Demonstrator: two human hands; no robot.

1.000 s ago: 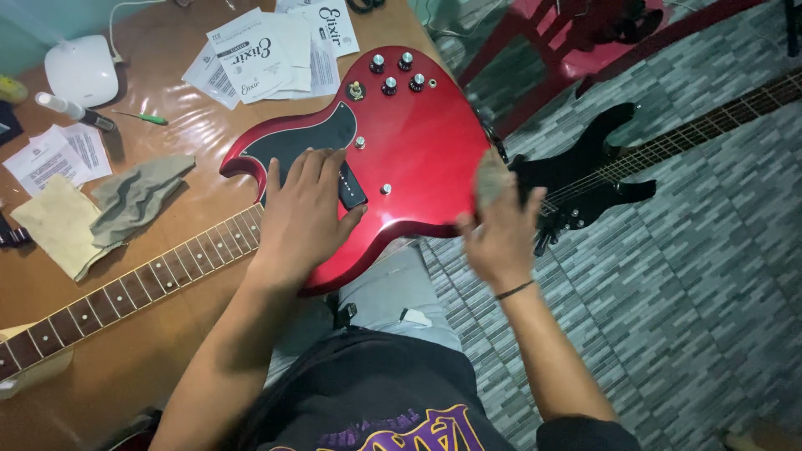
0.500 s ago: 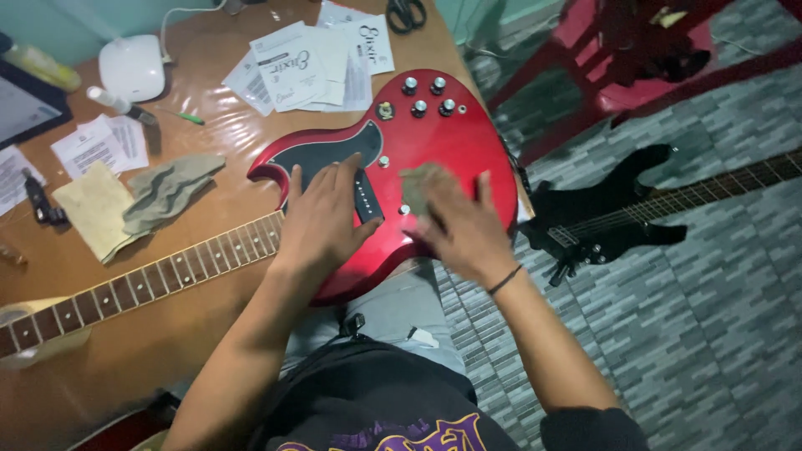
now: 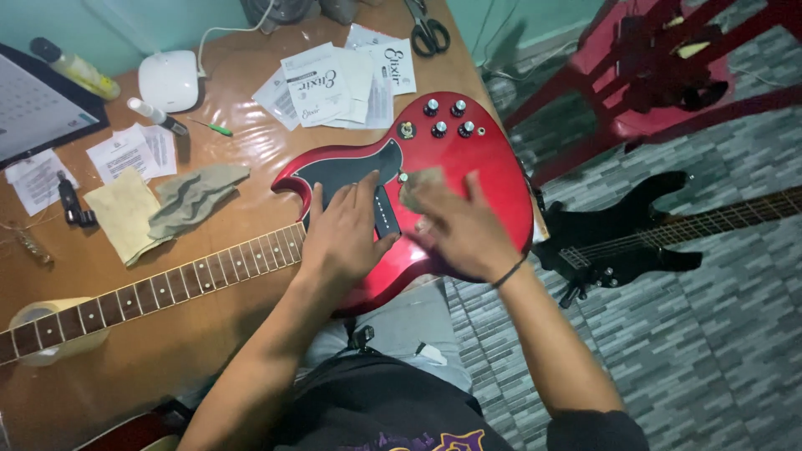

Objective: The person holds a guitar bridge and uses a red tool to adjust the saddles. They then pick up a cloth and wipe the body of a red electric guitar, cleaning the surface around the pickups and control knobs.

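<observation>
A red electric guitar [image 3: 489,163] with a black pickguard lies flat on the brown table [image 3: 209,334], its neck [image 3: 167,288] running left. My left hand [image 3: 342,234] rests flat on the body beside the black pickup, fingers spread. My right hand [image 3: 459,230] presses a small grey-green cloth [image 3: 418,185] onto the red body, just right of the pickup. Several knobs [image 3: 447,117] sit on the far part of the body.
On the table lie two cloths [image 3: 180,200], paper packets [image 3: 334,79], scissors [image 3: 428,32], a white device [image 3: 170,79], a small bottle, a green screwdriver and a tape roll [image 3: 38,321]. A black guitar [image 3: 622,234] lies on the tiled floor; a red chair [image 3: 660,67] stands behind.
My right hand with the cloth came from the guitar's right edge onto the middle of the red body, then slid slightly toward the pickup. The view shifted; my left hand stayed.
</observation>
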